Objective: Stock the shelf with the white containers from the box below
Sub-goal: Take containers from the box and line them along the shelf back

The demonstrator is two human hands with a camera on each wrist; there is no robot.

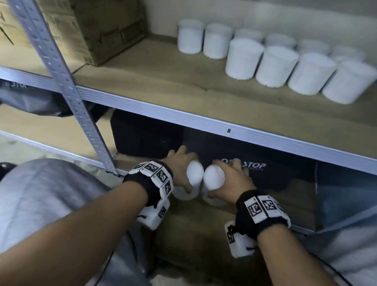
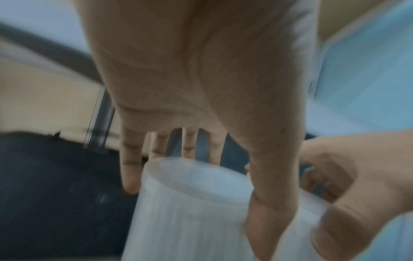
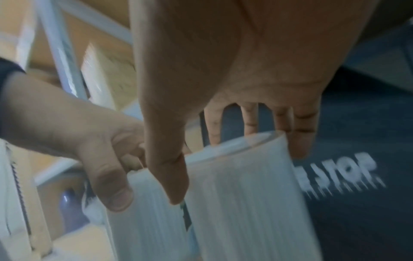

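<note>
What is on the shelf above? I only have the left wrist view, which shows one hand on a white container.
Observer: Two rows of white containers stand on the shelf, toward its right.
Operator: Is the other hand loaded?
Observer: Yes, the right hand grips its own white container, beside the left hand and the left container.
Operator: Anything left of the rows?
Observer: A cardboard box sits there.

1. Your left hand reaches forward toward 12 o'clock, thumb at 6 o'clock, fingers curled round a white container.
2. Your right hand mirrors it just beside, at 3 o'clock, gripping a second container.
3. Both forearms stretch out, wrists banded.
</note>
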